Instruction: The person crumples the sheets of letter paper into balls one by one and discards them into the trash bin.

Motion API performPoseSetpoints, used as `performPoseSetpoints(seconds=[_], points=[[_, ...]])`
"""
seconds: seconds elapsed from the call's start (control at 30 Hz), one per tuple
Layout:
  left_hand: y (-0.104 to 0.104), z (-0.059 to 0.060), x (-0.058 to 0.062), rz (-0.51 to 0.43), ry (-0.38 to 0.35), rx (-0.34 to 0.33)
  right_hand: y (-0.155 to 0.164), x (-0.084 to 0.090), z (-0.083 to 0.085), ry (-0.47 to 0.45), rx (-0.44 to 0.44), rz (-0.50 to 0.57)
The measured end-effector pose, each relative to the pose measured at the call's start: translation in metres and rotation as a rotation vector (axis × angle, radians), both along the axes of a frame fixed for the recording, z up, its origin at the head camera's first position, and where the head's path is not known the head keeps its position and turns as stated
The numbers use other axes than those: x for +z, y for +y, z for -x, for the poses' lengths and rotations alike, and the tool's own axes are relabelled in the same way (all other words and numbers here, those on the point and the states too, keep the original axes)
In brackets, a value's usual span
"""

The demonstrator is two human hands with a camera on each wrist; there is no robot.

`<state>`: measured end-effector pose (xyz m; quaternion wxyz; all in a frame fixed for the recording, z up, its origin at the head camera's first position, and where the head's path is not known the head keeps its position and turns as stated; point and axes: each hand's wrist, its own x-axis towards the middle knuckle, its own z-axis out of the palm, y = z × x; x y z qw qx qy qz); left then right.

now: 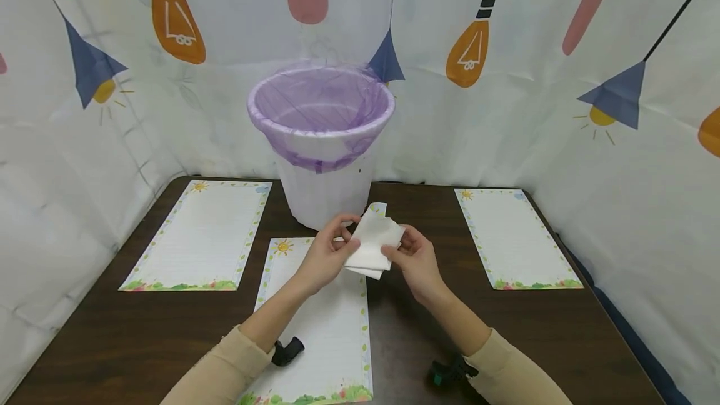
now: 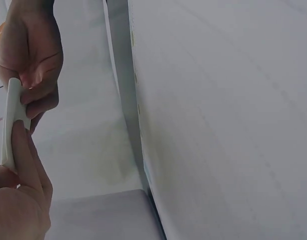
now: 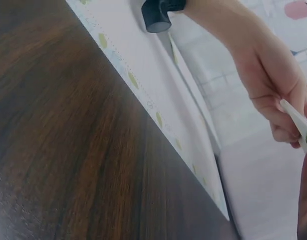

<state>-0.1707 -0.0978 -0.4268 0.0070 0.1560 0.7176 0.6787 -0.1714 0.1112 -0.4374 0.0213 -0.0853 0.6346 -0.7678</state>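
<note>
Both hands pinch a folded paper sheet (image 1: pixel 372 244) in mid-air above the tabletop (image 1: pixel 140 330) centre: left hand (image 1: pixel 326 258) fingers curled on its left edge, right hand (image 1: pixel 416 262) on its right, likely for folding. Lined bin (image 1: pixel 322 142) just behind, at the far edge.

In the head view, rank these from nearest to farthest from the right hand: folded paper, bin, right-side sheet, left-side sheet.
1. folded paper, pinched in the right hand
2. bin, just behind, centre
3. right-side sheet, flat on the table's right
4. left-side sheet, far left
</note>
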Motion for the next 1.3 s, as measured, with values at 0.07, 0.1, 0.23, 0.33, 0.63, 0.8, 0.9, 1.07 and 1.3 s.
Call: performPoseSetpoints(seconds=[0.07,0.1,0.23,0.33,0.63,0.8,0.9,1.07,1.3], points=[[0.0,0.0,0.0,-0.009,-0.031,-0.018,-0.002,0.001,-0.001,0.028,-0.054,-0.012],[-0.001,-0.001,0.0,-0.014,-0.046,-0.03,-0.002,0.002,-0.001,0.041,-0.078,-0.021],[-0.001,-0.002,0.001,-0.048,-0.092,-0.086,-0.003,0.003,-0.001,0.106,-0.164,-0.048],[-0.002,-0.003,0.001,-0.064,-0.103,-0.12,-0.003,0.002,0.001,0.174,-0.182,-0.075],[-0.004,-0.001,0.011,-0.072,-0.247,-0.184,0.001,0.001,0.002,0.409,-0.167,-0.298],[-0.005,0.001,0.015,-0.08,-0.336,-0.253,0.0,0.001,0.001,0.459,-0.138,-0.344],[-0.005,0.003,0.016,-0.074,-0.341,-0.293,0.0,0.002,0.001,0.482,-0.131,-0.36],[-0.001,0.004,0.015,-0.051,-0.259,-0.279,-0.002,0.003,0.002,0.489,-0.144,-0.352],[0.001,0.002,0.012,-0.002,-0.16,-0.159,0.0,0.006,-0.001,0.395,-0.018,-0.22]])
